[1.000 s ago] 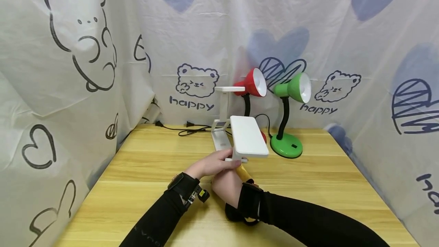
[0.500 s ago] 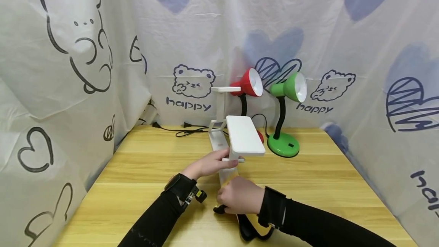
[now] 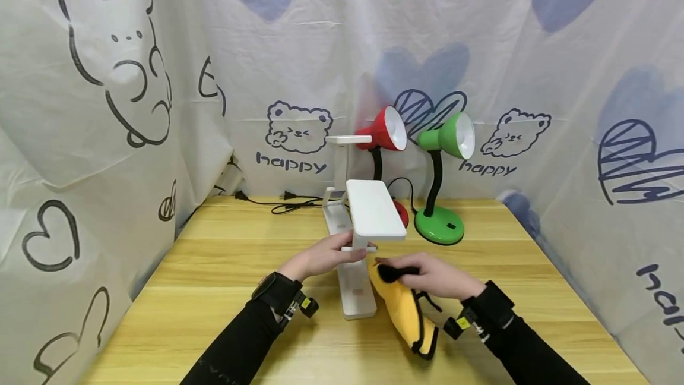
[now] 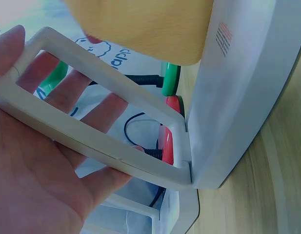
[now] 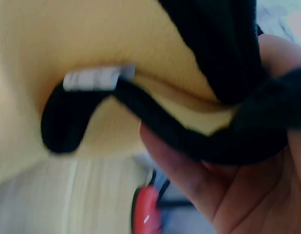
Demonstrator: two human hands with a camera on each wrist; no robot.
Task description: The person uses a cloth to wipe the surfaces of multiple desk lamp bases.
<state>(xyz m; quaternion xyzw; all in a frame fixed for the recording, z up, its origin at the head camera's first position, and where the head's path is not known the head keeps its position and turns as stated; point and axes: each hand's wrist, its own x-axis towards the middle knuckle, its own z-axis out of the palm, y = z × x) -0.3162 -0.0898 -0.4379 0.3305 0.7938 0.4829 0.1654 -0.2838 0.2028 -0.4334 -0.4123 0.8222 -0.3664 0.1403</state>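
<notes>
My left hand point(image 3: 320, 257) grips the hinged upright of a white folding desk lamp point(image 3: 376, 210). In the left wrist view, its fingers pass behind the open frame point(image 4: 113, 80) and the thumb lies across the top corner. The lamp's long flat base point(image 3: 357, 299) lies on the table. Just right of the base, my right hand point(image 3: 443, 275) holds a yellow cloth point(image 3: 403, 314) with black edging, which droops toward the table. A black strap point(image 5: 162, 119) and a small white label point(image 5: 94, 79) show on the cloth from the right wrist, where the fingers clasp the black part.
Behind stands a second white lamp point(image 3: 335, 218), with a red lamp point(image 3: 386, 129) and a green lamp point(image 3: 439, 226) to its right. Black cords with plugs point(image 3: 291, 196) lie along the table's back edge. White printed curtains point(image 3: 288, 64) surround the wooden table point(image 3: 256, 236).
My right hand has moved from the lamp's base toward me, then right and up, taking the yellow cloth along and uncovering the base. The left hand keeps its hold on the lamp.
</notes>
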